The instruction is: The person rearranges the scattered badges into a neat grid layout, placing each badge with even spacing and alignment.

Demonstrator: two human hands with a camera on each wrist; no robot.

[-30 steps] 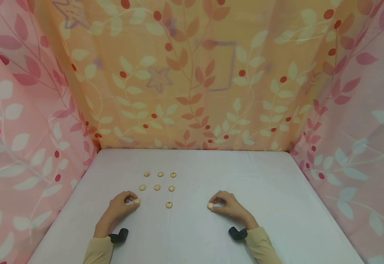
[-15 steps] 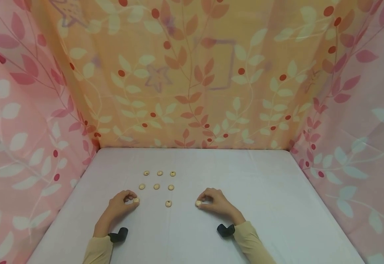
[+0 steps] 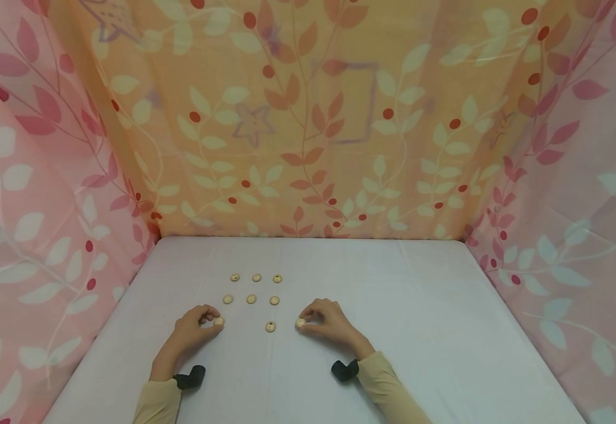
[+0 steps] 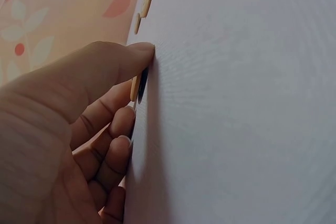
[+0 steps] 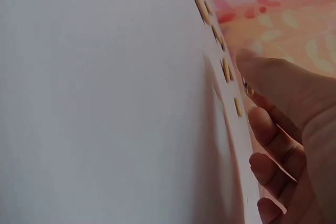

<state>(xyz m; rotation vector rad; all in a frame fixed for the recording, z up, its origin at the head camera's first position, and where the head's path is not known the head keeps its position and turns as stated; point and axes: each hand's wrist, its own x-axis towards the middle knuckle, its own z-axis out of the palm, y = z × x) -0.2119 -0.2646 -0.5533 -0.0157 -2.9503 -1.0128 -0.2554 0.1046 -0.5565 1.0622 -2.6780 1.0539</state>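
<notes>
Six discs point(image 3: 255, 288) (two rows) lie behind a lone disc point(image 3: 270, 327).

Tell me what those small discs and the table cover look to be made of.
Discs: pale tan with a matte face and a darker centre hole, probably wood, though plastic is possible. Table cover: white and matte, with faint fold creases, most likely cloth or paper.

Cream buttons point(image 3: 251, 299) lie on a pale lilac tabletop point(image 3: 424, 330), before pink-and-orange leaf-patterned curtains point(image 3: 308, 118).
</notes>
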